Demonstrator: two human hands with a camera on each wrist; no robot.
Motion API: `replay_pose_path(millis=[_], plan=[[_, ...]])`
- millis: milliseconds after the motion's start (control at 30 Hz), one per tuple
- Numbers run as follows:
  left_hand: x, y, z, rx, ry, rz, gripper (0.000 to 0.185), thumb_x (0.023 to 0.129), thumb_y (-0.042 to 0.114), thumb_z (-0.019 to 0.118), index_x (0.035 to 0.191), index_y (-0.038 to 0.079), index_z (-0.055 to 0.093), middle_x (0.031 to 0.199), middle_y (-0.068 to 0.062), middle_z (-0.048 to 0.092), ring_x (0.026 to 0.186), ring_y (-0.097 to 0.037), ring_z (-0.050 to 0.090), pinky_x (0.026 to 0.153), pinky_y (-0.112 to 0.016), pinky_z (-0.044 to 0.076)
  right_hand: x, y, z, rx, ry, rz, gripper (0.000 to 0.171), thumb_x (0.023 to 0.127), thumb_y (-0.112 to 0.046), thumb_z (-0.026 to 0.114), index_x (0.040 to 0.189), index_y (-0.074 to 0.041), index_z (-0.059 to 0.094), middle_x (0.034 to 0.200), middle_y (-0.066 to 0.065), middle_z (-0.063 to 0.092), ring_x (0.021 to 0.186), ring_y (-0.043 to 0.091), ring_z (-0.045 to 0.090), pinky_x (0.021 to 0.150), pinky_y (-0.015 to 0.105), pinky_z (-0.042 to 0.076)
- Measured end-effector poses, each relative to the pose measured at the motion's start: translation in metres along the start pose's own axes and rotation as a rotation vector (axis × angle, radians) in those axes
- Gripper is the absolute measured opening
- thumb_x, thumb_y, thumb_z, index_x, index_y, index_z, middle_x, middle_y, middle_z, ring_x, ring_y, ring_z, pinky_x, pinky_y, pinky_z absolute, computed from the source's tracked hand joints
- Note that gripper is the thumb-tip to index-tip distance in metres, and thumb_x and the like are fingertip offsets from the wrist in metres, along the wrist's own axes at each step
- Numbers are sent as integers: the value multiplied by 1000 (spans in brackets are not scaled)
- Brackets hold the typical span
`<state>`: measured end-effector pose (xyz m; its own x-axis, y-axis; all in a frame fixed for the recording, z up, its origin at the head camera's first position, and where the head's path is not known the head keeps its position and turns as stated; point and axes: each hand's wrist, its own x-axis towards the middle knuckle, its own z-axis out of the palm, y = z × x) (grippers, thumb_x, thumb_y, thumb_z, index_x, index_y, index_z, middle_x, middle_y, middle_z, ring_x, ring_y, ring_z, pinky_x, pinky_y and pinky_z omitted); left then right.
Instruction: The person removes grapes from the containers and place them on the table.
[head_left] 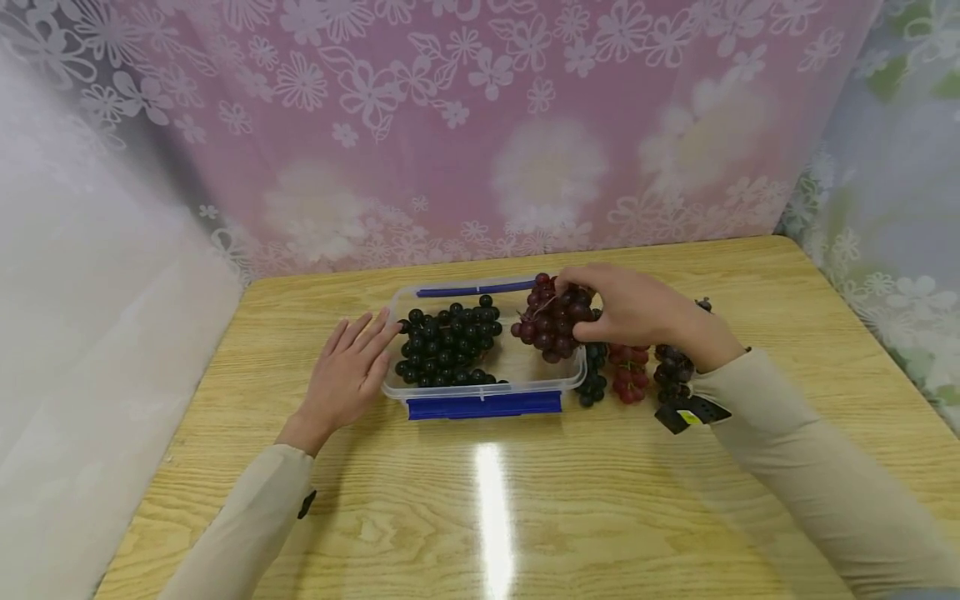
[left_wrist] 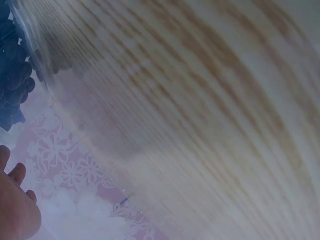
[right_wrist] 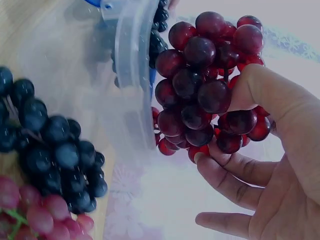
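The right hand (head_left: pixel 637 310) has its grip closed on a dark red grape bunch (head_left: pixel 551 321), thumb on one side and curled fingers (right_wrist: pixel 235 172) on the other, as the right wrist view shows plainly. The bunch hangs over the right end of a clear box (head_left: pixel 517 367), partly above its rim. The left hand (head_left: pixel 351 371) holds nothing: its fingers lie straight and slightly spread, flat on the tabletop (head_left: pixel 480 500), with the fingertips touching or just beside the left wall of the box. Inside the box, in its left half, lies a black grape bunch (head_left: pixel 448 342). The box has a blue clasp (head_left: pixel 483 405) on its near side and a blue strip along its far edge. Just right of the box, on the tabletop and under the right wrist, lie three more bunches side by side: a small black one (head_left: pixel 594 375), a bright red one (head_left: pixel 628 372) and a dark one (head_left: pixel 672 371). Both forearms wear beige sleeves and reach in from the near edge, the right bent inward across the loose bunches. The tabletop is pale wood grain with a bright glare streak. Behind it hangs a pink flowered curtain (head_left: pixel 480 125), with white sheeting at the left.
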<state>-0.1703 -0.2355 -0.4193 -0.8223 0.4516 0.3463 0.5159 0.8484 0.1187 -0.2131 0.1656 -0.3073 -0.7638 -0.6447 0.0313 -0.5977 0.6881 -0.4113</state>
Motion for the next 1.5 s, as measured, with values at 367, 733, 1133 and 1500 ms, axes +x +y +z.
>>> replay_pose_path(millis=[367, 733, 1133, 1500], plan=[[-1, 0, -1, -20, -9, -20, 48, 101, 20, 46, 148, 15, 40, 155, -5, 28, 141, -29, 23, 115, -48, 8, -27, 20, -32, -5, 36, 104, 51, 84, -17, 68, 132, -12, 51, 125, 13, 56, 83, 24, 53, 67, 41, 40], [1, 1, 3, -28, -10, -12, 47, 101, 21, 45, 148, 16, 39, 155, -5, 27, 141, -28, 22, 115, -47, 7, -88, 79, -50, -61, 184, 194, 54, 83, -14, 72, 131, -5, 50, 117, 19, 55, 95, 33, 54, 69, 50, 43], [1, -2, 5, -41, 11, 4, 48, 100, 18, 48, 147, 13, 41, 154, -6, 28, 140, -28, 23, 115, -47, 8, -150, 133, -41, -180, 209, 289, 57, 78, -11, 78, 126, 1, 50, 108, 26, 58, 91, 42, 56, 62, 53, 45], [1, -3, 6, -57, 15, 2, 48, 100, 18, 47, 148, 15, 40, 155, -5, 27, 141, -28, 23, 115, -46, 7, -156, 162, 14, -102, 76, 143, 52, 73, -2, 80, 117, -6, 53, 96, 11, 65, 59, 13, 55, 97, 75, 12]])
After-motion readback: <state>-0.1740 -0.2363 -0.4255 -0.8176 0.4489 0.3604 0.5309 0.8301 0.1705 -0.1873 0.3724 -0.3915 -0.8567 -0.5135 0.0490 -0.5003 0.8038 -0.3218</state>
